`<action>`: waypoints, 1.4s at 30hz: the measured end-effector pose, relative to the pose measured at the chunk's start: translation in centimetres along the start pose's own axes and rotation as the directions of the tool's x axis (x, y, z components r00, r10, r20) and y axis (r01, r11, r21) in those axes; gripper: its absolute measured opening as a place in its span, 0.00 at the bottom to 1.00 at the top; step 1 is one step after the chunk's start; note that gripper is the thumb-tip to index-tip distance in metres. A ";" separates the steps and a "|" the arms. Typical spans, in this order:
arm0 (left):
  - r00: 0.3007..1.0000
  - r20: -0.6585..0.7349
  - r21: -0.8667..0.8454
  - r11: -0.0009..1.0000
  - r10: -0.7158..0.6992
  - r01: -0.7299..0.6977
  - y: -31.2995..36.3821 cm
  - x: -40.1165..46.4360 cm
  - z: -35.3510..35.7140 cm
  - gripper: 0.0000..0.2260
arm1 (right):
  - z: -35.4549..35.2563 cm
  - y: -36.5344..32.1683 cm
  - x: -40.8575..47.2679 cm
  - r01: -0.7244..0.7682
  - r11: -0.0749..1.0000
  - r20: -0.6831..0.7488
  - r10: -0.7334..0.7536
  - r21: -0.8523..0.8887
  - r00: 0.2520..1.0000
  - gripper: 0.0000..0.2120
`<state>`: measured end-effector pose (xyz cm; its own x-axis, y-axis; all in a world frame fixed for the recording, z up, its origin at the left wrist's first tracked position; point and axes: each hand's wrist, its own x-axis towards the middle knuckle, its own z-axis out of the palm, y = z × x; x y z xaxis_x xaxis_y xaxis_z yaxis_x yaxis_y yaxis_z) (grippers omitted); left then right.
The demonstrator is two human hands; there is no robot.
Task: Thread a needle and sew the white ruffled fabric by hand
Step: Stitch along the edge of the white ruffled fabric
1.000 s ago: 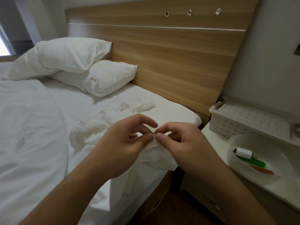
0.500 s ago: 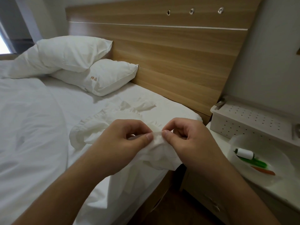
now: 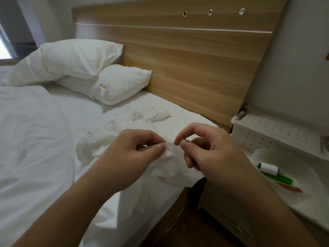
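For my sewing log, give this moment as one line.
left hand: pinches white ruffled fabric | right hand: fingertips pinched at fabric | needle: not discernible

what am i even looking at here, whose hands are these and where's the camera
There is no machine here. The camera sits on a person's head and looks forward and down, so both arms reach in from the bottom of the picture. The left hand pinches a bunched fold of the white ruffled fabric, which lies on the bed. The right hand has thumb and forefinger pressed together right at that fold, as if holding a needle, but any needle or thread is too fine to see. Two pillows lean against the wooden headboard. On the bedside stand to the right, a white dish holds a spool of white thread, a green item and an orange one.
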<state>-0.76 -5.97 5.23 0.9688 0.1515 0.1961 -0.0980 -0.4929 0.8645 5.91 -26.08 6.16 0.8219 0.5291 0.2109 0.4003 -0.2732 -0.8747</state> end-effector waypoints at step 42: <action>0.996 0.002 0.062 0.994 0.091 -0.091 -0.5 0.2 0.3 0.08 | 1.6 1.3 0.3 0.004 0.988 -0.059 -0.014 -0.157 0.998 0.05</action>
<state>-0.46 -5.93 4.73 0.9562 0.1040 0.2734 -0.1718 -0.5569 0.8126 6.01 -25.05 4.42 0.8389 0.4842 0.2486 0.4627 -0.3939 -0.7942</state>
